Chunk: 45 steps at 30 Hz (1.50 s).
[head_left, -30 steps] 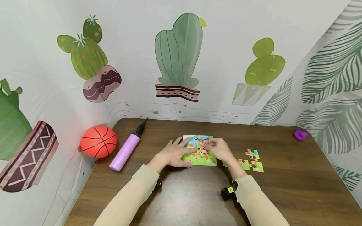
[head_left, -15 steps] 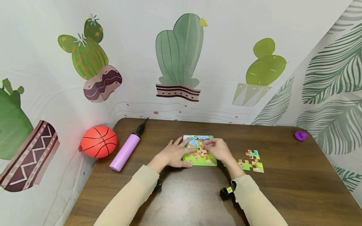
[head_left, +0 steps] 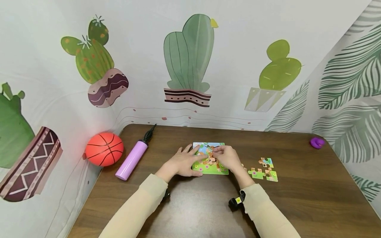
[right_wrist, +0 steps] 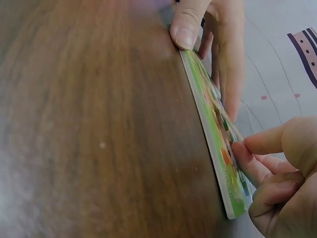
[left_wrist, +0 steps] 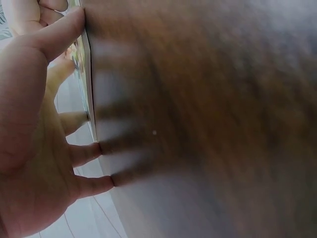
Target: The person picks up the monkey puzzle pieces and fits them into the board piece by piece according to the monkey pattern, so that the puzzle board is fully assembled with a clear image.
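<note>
A jigsaw puzzle board (head_left: 212,169) with a monkey picture on green grass lies flat mid-table. My left hand (head_left: 183,162) rests spread along its left side. In the left wrist view, the thumb and fingertips of that hand (left_wrist: 34,119) touch the board's edge and the table. Over the board's upper right, my right hand (head_left: 228,157) pinches a puzzle piece (right_wrist: 233,128) between thumb and finger. The right wrist view shows that piece tilted, one edge raised above the board. Its printed face is mostly hidden.
Several loose puzzle pieces (head_left: 257,173) lie right of the board, some near my right wrist. A purple air pump (head_left: 132,160) and a red toy basketball (head_left: 104,149) are at the left. A purple rubber duck (head_left: 317,142) sits at the far right corner.
My right hand has shifted slightly left over the board with the pinched puzzle piece, uncovering a bit more of the loose pieces near the wrist. The left hand stays in place.
</note>
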Tool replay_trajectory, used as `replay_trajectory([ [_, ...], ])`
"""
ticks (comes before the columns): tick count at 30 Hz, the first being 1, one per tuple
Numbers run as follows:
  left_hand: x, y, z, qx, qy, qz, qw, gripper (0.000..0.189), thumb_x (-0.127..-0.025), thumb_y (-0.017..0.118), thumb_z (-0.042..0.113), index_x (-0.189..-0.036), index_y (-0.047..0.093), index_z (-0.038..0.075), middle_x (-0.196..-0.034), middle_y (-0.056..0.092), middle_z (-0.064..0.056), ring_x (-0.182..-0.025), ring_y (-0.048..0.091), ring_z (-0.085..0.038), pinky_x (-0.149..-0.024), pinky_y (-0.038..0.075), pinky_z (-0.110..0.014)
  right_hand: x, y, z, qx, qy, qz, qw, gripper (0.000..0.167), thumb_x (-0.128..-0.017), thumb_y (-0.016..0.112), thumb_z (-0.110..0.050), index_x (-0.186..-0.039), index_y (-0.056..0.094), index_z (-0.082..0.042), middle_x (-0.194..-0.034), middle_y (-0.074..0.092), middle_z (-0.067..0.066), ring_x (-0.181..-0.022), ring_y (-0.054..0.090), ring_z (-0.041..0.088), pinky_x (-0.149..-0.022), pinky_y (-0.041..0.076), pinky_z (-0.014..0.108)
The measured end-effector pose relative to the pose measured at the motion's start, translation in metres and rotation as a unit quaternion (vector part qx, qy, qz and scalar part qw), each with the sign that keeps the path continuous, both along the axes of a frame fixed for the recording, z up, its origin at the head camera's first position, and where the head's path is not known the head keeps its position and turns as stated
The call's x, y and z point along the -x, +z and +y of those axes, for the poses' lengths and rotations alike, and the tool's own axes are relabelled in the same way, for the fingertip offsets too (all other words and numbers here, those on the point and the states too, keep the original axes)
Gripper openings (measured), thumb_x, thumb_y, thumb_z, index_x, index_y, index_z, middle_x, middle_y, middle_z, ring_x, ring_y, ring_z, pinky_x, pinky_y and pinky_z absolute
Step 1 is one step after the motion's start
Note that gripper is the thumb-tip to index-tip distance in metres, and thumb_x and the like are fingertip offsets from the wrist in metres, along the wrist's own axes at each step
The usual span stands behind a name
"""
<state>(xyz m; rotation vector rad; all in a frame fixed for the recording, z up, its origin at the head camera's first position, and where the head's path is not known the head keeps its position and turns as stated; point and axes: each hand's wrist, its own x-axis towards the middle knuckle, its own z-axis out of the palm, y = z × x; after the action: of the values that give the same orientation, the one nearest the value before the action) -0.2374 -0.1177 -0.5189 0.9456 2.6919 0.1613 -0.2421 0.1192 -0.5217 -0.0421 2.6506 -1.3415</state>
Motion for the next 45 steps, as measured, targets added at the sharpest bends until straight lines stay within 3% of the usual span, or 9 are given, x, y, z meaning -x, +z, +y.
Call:
replay_trajectory([
  [17, -0.002, 0.003, 0.002, 0.014, 0.006, 0.001, 0.9999, 0.079, -0.093, 0.056, 0.076, -0.162, 0.03, 0.047, -0.174, 0.009, -0.005, -0.157, 0.006, -0.04, -0.118, 0.018, -0.069, -0.001, 0.003, 0.011, -0.029, 0.007, 0.023, 0.9993, 0.021, -0.097, 0.072, -0.026, -0.105, 0.078, -0.008, -0.094, 0.076, 0.004, -0.081, 0.069, 0.018, -0.068, 0.053, 0.035],
  [24, -0.001, 0.004, 0.003, 0.02, 0.004, 0.004, 0.9998, 0.078, -0.093, 0.055, 0.076, -0.162, 0.032, 0.048, -0.174, 0.01, -0.005, -0.157, 0.008, -0.041, -0.118, 0.02, -0.069, -0.004, 0.005, 0.028, -0.026, 0.008, 0.035, 0.999, 0.024, -0.099, 0.068, -0.026, -0.112, 0.078, -0.008, -0.1, 0.077, 0.006, -0.086, 0.07, 0.019, -0.07, 0.053, 0.035],
  [30, -0.003, 0.005, 0.005, 0.008, 0.011, 0.006, 0.9999, 0.069, -0.098, 0.051, 0.071, -0.161, 0.034, 0.047, -0.173, 0.013, -0.007, -0.157, 0.01, -0.043, -0.117, 0.02, -0.07, -0.004, 0.01, 0.053, -0.035, -0.003, 0.05, 0.9981, 0.023, -0.102, 0.067, -0.026, -0.113, 0.077, -0.008, -0.102, 0.075, 0.008, -0.083, 0.066, 0.022, -0.066, 0.049, 0.036],
  [36, -0.005, 0.006, 0.008, 0.01, 0.011, 0.03, 0.9995, 0.062, -0.102, 0.05, 0.065, -0.16, 0.039, 0.045, -0.172, 0.019, -0.009, -0.156, 0.014, -0.043, -0.118, 0.02, -0.069, -0.008, 0.013, 0.089, -0.055, -0.021, 0.063, 0.9962, 0.026, -0.102, 0.067, -0.027, -0.116, 0.076, -0.007, -0.107, 0.075, 0.013, -0.082, 0.065, 0.023, -0.069, 0.049, 0.036],
  [41, -0.004, 0.005, 0.009, 0.021, -0.005, 0.046, 0.9987, 0.066, -0.102, 0.051, 0.065, -0.162, 0.037, 0.041, -0.172, 0.019, -0.005, -0.158, 0.014, -0.031, -0.122, 0.015, -0.062, -0.014, 0.015, 0.122, -0.079, -0.041, 0.068, 0.9937, 0.029, -0.102, 0.067, -0.028, -0.119, 0.075, -0.006, -0.115, 0.074, 0.019, -0.086, 0.068, 0.031, -0.071, 0.051, 0.039],
  [45, -0.002, 0.002, 0.009, 0.025, -0.027, 0.049, 0.9981, 0.066, -0.104, 0.049, 0.062, -0.163, 0.034, 0.039, -0.173, 0.019, 0.001, -0.158, 0.016, -0.024, -0.124, 0.014, -0.057, -0.021, 0.013, 0.15, -0.086, -0.052, 0.059, 0.9931, 0.034, -0.104, 0.064, -0.031, -0.123, 0.072, -0.004, -0.116, 0.072, 0.021, -0.088, 0.068, 0.025, -0.07, 0.051, 0.038],
])
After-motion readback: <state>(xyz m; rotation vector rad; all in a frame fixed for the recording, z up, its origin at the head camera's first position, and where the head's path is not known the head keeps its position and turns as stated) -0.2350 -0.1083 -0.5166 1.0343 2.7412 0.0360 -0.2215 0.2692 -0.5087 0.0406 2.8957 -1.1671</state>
